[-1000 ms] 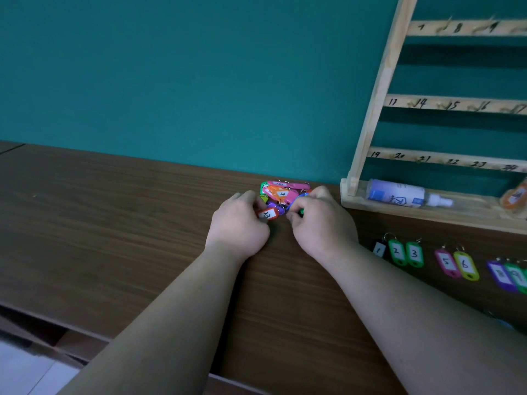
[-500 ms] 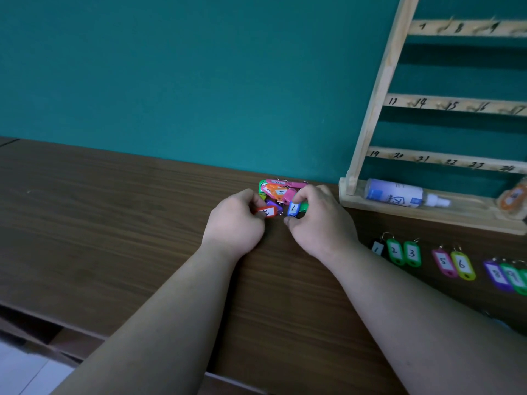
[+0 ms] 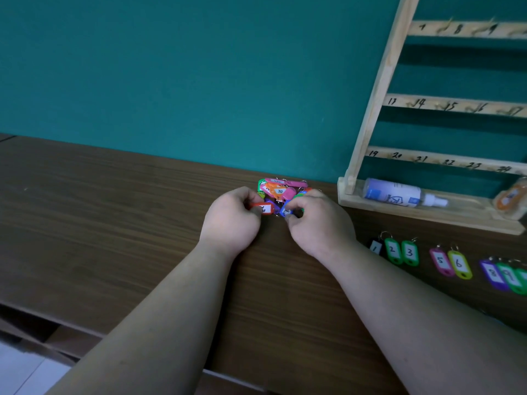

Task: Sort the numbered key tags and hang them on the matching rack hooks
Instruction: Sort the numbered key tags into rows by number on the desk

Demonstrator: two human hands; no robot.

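**Key tags [image 3: 281, 192] heaped by the wall**

The pile sits on the surface [image 3: 114, 209], left of the rack [image 3: 379, 89]. The left hand [image 3: 231, 220] pinches a red tag [image 3: 263, 208], the right hand [image 3: 319, 226] a blue tag [image 3: 286, 211]. A laid-out row [image 3: 410, 252] reads 1, 2, 3, 5, 6, 8, 9.

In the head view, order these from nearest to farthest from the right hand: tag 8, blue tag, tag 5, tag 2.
1. blue tag, pinched by the right hand
2. tag 2, green, just to its right
3. tag 5, pink, further right
4. tag 8, purple, far right
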